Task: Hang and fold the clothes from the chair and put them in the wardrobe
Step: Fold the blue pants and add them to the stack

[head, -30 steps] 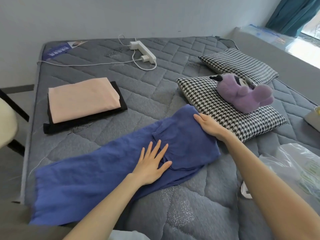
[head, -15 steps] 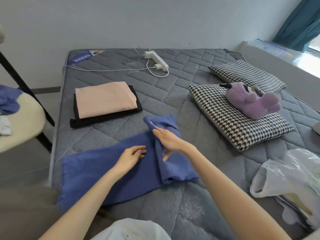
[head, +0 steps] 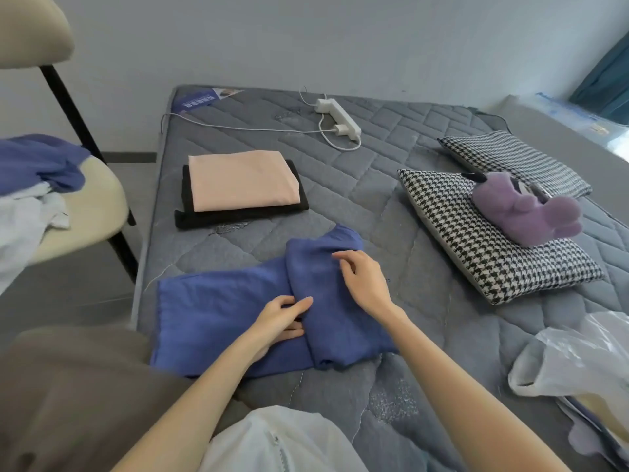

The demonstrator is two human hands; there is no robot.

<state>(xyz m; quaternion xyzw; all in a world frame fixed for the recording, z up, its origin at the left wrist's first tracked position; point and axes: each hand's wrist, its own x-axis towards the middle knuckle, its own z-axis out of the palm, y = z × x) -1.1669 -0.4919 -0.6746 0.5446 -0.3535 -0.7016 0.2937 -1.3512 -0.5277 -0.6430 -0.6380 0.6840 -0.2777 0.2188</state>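
A pale grey wall [head: 340,35] runs behind the grey quilted bed [head: 391,199]. At nine o'clock a cream chair [head: 98,206] with black legs stands on grey floor [head: 68,284]. A teal curtain [head: 609,83] hangs at two o'clock, with daylight beside it.

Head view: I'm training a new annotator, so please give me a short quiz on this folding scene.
1. True or false: the pink folded garment lies on the black folded garment.
2. The purple plush toy rests on: A) the chair B) a houndstooth pillow C) the power strip.
3. Which garment do the left hand and right hand touch?
Key: 1 true; 2 B; 3 the blue garment.
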